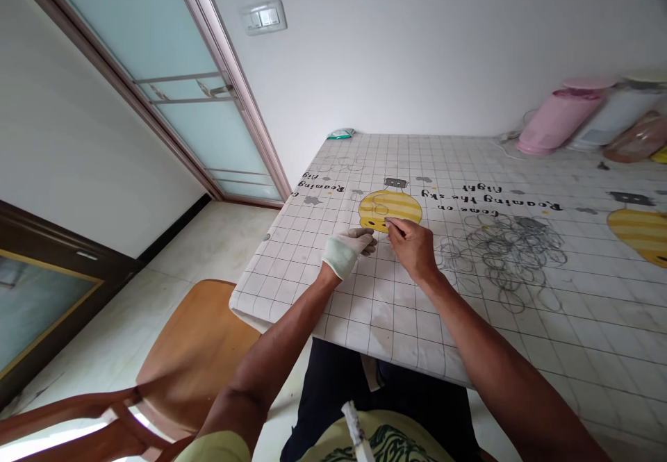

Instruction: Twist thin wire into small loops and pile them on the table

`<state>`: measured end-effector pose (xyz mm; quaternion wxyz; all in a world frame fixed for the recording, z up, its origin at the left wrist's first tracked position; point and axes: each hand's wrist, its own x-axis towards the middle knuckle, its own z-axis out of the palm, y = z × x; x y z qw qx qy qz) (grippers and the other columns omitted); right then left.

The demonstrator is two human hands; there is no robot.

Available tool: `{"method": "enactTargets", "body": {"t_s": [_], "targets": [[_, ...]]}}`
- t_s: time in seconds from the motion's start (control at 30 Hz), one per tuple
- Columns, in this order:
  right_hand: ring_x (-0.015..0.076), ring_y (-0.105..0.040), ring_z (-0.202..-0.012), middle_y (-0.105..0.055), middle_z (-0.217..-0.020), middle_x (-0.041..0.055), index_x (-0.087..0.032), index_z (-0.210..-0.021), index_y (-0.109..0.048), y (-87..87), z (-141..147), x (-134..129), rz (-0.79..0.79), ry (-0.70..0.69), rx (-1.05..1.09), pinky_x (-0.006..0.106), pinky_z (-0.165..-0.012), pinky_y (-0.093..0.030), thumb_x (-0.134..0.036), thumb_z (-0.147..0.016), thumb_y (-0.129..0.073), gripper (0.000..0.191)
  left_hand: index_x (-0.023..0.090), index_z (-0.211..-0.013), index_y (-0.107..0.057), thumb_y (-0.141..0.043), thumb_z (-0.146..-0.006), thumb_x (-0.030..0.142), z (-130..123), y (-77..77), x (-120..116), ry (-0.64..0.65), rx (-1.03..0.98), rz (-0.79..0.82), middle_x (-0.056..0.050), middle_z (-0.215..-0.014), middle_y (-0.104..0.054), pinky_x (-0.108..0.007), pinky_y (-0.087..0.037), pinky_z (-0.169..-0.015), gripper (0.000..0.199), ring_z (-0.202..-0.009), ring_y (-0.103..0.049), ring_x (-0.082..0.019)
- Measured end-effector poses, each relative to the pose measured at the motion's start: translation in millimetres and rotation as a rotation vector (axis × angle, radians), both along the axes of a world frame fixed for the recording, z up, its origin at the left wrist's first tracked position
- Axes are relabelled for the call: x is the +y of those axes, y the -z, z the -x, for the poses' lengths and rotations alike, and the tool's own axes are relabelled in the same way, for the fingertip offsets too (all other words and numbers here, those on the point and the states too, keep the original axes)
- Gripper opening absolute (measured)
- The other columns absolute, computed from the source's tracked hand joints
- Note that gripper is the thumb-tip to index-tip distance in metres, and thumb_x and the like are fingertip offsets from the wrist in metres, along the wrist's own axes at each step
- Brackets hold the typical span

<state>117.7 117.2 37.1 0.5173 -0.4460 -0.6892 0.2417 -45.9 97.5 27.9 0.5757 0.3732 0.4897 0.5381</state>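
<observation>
My left hand (351,248), in a pale work glove, is over the table near the printed yellow balloon. Its fingers are closed in a pinch. Just to its right my bare right hand (411,243) pinches with thumb and forefinger, the fingertips of both hands close together. Whatever they hold is too thin or small to make out. Right of my right hand lies a loose heap of thin dark rings (513,250). A few more faint rings (338,164) lie toward the far left of the table.
A white checked tablecloth (375,319) with printed lettering covers the table. A pink container (563,118) and other vessels stand at the back right by a cable. A small green-and-white packet (341,133) sits at the far corner. A wooden chair (203,351) is at the left.
</observation>
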Motion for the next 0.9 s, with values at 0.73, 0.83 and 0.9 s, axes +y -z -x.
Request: {"method": "enactTargets", "body": {"t_s": [0.73,0.83,0.9], "targets": [[0.0158,-0.051,-0.064,-0.057,-0.069,0.0027,-0.02,-0.076,-0.063,-5.8,0,-2,-0.319,-0.014,-0.307,0.029,-0.065,-0.039,-0.022,-0.104,-0.049,0.032,0.03,-0.134,-0.07,-0.062,-0.102,0.031,5,-24.0,-8,-0.047,1.355,-0.481,-0.004,-0.123,-0.075,-0.03,-0.049,-0.086,0.034,-0.103,-0.07,-0.021],[0.0152,-0.048,-0.063,-0.053,-0.068,0.0012,-0.021,-0.072,-0.056,-6.5,2,-4,-0.315,-0.045,-0.29,0.029,-0.063,-0.036,-0.023,-0.105,-0.049,0.033,0.026,-0.117,-0.076,-0.054,-0.106,0.03,6,-26.4,-4,-0.047,1.439,-0.505,-0.005,-0.115,-0.076,-0.03,-0.047,-0.082,0.025,-0.1,-0.069,-0.02],[0.015,-0.046,-0.063,-0.051,-0.067,0.0005,-0.021,-0.07,-0.052,-6.5,2,-4,-0.311,-0.056,-0.272,0.029,-0.063,-0.035,-0.024,-0.105,-0.049,0.035,0.025,-0.109,-0.077,-0.054,-0.106,0.031,6,-27.7,-2,-0.044,1.459,-0.499,-0.005,-0.11,-0.076,-0.03,-0.046,-0.079,0.024,-0.097,-0.069,-0.02]]}}
